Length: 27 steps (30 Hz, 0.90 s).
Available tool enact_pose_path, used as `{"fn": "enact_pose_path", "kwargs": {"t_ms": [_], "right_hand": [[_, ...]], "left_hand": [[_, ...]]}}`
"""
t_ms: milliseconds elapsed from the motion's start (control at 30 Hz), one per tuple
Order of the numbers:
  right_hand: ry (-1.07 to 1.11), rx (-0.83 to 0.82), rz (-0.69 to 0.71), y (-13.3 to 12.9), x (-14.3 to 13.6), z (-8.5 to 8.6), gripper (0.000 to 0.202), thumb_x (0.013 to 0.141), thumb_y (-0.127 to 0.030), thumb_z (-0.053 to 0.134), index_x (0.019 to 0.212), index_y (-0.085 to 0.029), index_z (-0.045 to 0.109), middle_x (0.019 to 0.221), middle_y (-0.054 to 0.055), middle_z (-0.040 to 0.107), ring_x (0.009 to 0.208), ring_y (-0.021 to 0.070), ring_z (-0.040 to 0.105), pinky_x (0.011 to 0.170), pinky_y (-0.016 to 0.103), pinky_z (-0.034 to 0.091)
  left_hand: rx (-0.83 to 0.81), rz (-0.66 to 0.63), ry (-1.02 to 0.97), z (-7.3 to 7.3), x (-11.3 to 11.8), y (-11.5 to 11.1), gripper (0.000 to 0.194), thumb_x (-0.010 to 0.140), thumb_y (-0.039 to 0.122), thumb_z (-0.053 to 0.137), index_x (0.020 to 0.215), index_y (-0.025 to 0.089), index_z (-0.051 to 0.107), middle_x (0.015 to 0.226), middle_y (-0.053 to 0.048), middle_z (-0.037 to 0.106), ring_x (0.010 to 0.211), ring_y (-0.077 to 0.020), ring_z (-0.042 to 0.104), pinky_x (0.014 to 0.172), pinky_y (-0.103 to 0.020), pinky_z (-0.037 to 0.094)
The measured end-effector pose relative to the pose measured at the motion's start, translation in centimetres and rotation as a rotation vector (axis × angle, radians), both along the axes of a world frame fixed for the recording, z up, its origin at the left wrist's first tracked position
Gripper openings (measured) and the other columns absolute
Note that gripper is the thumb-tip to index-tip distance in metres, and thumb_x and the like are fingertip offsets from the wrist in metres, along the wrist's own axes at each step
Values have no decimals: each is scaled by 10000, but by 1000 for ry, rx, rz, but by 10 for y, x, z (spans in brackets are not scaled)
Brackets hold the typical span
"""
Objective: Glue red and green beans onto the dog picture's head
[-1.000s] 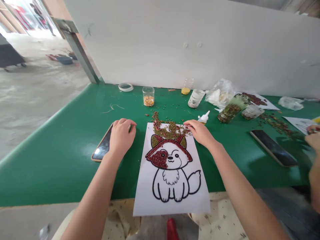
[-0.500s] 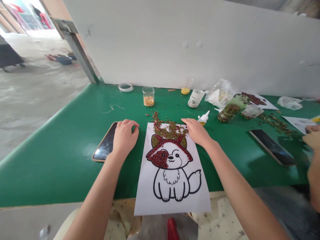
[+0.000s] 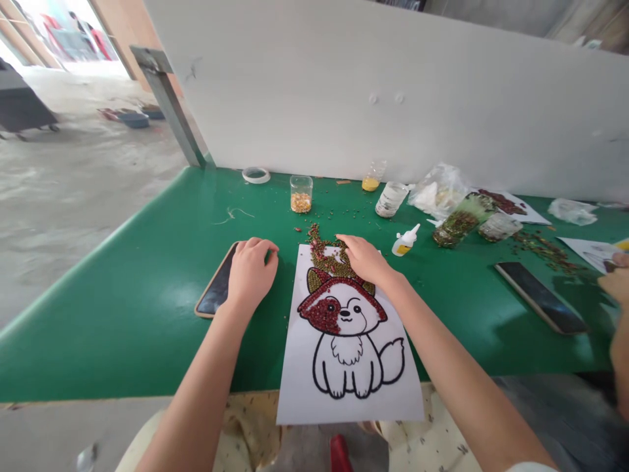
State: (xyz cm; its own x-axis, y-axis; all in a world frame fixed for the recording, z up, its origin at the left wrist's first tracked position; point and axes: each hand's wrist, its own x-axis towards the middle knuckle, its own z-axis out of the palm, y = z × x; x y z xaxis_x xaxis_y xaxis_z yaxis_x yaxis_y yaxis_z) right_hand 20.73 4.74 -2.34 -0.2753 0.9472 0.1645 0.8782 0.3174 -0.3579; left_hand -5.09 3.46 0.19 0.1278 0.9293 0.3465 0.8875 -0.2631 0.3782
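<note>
A paper sheet [image 3: 295,387] with a cartoon fox drawing lies in front of me, overhanging the table's front edge. Dark red beans [image 3: 324,316] fill one face patch and the head's border; green beans fill the ears. Loose green and red beans [image 3: 327,262] are heaped along the sheet's top. My right hand [image 3: 363,257] lies palm down over the right side of that heap, fingers stretched out, partly hiding it. Resting across the right edge of a phone [image 3: 215,288], my left hand [image 3: 254,270] has loosely bent fingers, thumb apart, and holds nothing visible.
A glue bottle [image 3: 405,240] stands right of my right hand. Behind are a cup of corn kernels [image 3: 301,195], a tape roll [image 3: 256,175] and a tilted jar of beans [image 3: 462,219]. Another phone [image 3: 540,298] and another person's hand [image 3: 616,278] are at right.
My right hand has moved left from the sheet's upper right edge onto the loose beans. The glue bottle now shows fully. My left hand stays by the phone; the view has shifted slightly.
</note>
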Motion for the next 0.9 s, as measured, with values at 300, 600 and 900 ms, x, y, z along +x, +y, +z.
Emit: {"fn": "enact_pose_path", "kwargs": {"t_ms": [300, 600, 900], "right_hand": [[-6, 17, -11, 0, -8, 6, 417, 853, -48, 350, 1194, -156, 564, 1220, 108, 587, 1122, 242, 515, 943, 389, 422], [95, 25, 40, 3, -12, 4, 469, 782, 20, 353, 1125, -200, 585, 1064, 66, 636, 989, 191, 563, 856, 318, 440], [27, 72, 75, 1, -18, 9, 429, 814, 8, 375, 1117, -201, 596, 1049, 65, 642, 987, 203, 537, 841, 318, 416]], "left_hand": [[-9, 1, -41, 5, -5, -3, 235, 830, 208, 426, 857, 179, 658, 948, -83, 649, 928, -255, 539, 901, -393, 410], [-21, -3, -51, 6, -7, -5, 232, 830, 214, 428, 875, 190, 654, 935, -73, 664, 960, -254, 559, 909, -390, 415], [-20, -19, -46, 3, -9, -3, 239, 828, 220, 426, 874, 187, 659, 933, -79, 666, 972, -260, 556, 910, -398, 419]]}}
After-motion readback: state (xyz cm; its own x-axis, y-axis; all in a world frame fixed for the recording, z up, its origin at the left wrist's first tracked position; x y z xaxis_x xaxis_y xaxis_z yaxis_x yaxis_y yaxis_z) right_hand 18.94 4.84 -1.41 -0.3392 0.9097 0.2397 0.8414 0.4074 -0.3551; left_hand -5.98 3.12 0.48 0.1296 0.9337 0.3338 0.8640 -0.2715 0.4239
